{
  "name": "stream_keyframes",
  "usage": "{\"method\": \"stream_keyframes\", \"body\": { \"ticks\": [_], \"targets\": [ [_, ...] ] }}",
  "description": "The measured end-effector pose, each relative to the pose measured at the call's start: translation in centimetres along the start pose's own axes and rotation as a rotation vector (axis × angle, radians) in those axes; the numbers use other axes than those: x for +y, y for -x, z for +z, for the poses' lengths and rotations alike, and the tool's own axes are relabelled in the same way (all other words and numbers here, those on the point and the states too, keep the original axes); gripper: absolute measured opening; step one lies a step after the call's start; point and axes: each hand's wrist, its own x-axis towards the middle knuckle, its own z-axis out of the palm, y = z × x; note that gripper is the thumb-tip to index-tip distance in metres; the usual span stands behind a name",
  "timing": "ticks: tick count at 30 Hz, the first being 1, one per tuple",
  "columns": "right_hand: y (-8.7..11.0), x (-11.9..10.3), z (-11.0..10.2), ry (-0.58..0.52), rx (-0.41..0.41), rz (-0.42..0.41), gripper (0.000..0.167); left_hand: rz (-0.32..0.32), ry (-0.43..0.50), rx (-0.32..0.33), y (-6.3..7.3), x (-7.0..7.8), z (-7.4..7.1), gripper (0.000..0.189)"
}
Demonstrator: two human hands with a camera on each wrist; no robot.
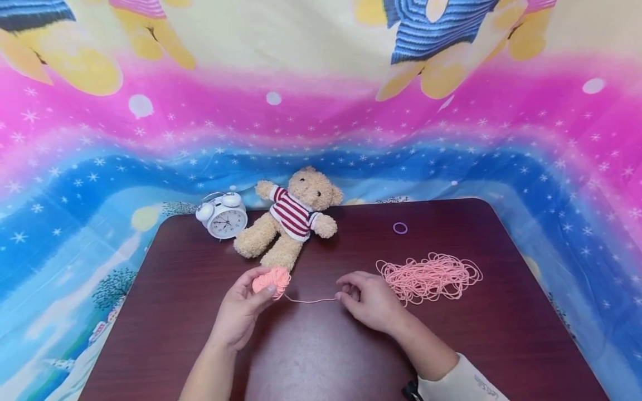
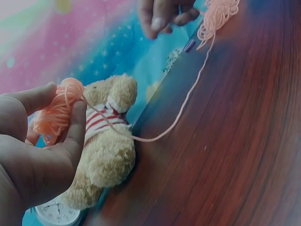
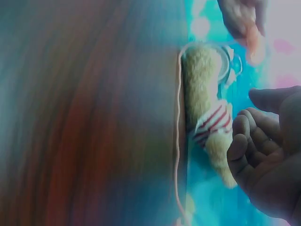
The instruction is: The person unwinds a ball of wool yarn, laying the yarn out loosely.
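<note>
My left hand (image 1: 239,313) grips a small wound ball of pink yarn (image 1: 273,280) between thumb and fingers, raised over the table. From the ball a single strand (image 2: 181,113) sags in a curve and runs to a loose heap of pink yarn (image 1: 431,278) on the right. Between the ball and the heap hovers my right hand (image 1: 373,301), its fingers loosely bent. In the right wrist view its thumb (image 3: 268,99) stands apart from the fingers and nothing lies between them; the strand passes separately from that hand.
Behind the ball, a teddy bear (image 1: 293,214) in a striped shirt lies on the dark wooden table (image 1: 311,356). A white alarm clock (image 1: 223,217) stands to its left. At the back right lies a purple ring (image 1: 400,228). A printed cloth (image 1: 321,122) hangs around the table's far edges.
</note>
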Motion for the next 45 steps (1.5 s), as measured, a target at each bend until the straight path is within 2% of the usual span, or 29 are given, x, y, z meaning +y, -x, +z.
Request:
{"method": "stream_keyframes", "body": {
  "ticks": [7,14,17,23,35,45],
  "targets": [
    [-0.9,-2.2,2.5,-0.114,-0.070,-0.023,0.030,0.007,0.020,0.002,0.3,-0.1,1.2,0.025],
    [-1.9,-3.3,4.3,-0.182,-0.077,-0.039,0.033,0.009,0.033,-0.032,0.6,0.0,2.2,0.023],
    [-2.2,-3.6,4.7,-0.186,-0.065,-0.050,0.029,0.013,0.036,-0.053,0.7,0.2,2.4,0.026],
    [-2.6,-4.1,5.4,-0.189,-0.019,-0.077,0.011,0.013,0.036,-0.072,0.9,0.5,2.6,0.029],
    [-2.1,-3.5,4.5,-0.213,0.000,-0.042,0.005,0.002,-0.042,-0.088,1.0,1.1,1.5,0.060],
    [-1.0,-1.9,3.0,-0.167,0.021,-0.037,0.004,0.022,-0.055,-0.049,0.9,0.8,0.1,0.055]
  ]
}}
